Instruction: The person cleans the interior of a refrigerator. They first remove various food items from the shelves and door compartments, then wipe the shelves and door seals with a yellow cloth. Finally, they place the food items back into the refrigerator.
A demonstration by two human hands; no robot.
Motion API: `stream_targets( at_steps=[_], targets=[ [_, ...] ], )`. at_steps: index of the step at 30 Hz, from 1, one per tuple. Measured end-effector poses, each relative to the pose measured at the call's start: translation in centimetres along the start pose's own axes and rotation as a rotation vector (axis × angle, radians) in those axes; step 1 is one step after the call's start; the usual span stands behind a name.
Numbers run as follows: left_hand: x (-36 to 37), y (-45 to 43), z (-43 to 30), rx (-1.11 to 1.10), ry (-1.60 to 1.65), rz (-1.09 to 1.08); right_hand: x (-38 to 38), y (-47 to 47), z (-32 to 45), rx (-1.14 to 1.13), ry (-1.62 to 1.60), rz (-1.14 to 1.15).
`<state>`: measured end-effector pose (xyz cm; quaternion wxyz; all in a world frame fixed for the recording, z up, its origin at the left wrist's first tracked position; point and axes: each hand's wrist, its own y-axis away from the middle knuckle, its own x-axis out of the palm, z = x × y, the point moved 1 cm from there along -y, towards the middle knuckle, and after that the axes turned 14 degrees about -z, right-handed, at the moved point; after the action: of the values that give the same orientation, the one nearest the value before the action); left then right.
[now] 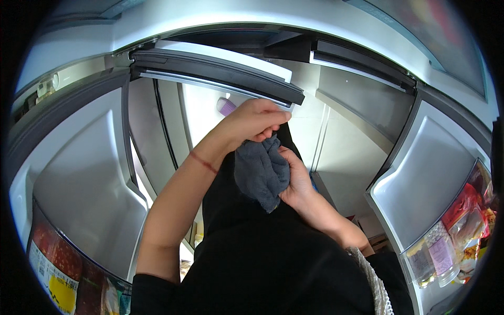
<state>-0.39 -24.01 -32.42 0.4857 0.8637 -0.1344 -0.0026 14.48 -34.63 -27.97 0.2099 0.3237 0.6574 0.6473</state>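
Note:
A dark grey cloth point(260, 169) hangs bunched in front of my black clothing. My right hand point(297, 175) grips its right side, thumb on top of the folds. Over the cloth's upper end is my left hand point(258, 120), its fingers curled; thumb and forefinger tips meet by the end of a dark-edged refrigerator door or drawer front point(220, 76). Whether those fingers pinch the cloth or the edge cannot be told. A red cord circles my left wrist.
Open refrigerator doors stand at left point(82, 165) and right point(421, 169). Bottles with labels point(55, 267) fill the left door shelf; food packets point(464, 220) fill the right one. Another dark-edged front point(360, 63) is at the upper right. A purple slipper point(226, 106) lies on the floor.

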Motion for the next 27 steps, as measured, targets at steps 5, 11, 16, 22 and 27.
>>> stream_targets(
  at_steps=[5,11,16,22,27],
  targets=[
    [0.6,1.0,2.4,0.582,-0.533,-0.369,-1.1,-0.1,1.5,-0.026,0.018,-0.024],
    [4.2,-2.3,1.4,0.380,-0.646,-0.170,-2.9,-1.0,2.3,-0.075,0.007,-0.086],
    [3.7,-0.8,-1.7,-0.139,-0.111,0.069,-1.7,-0.4,3.7,-0.077,-0.054,-0.023],
    [-0.6,-0.5,-0.6,-0.310,0.482,0.198,-2.8,-0.7,4.4,-0.043,-0.057,0.071],
    [-2.4,5.3,-1.2,0.042,0.028,-0.346,-4.0,2.5,6.2,0.020,0.083,0.084]
  ],
)
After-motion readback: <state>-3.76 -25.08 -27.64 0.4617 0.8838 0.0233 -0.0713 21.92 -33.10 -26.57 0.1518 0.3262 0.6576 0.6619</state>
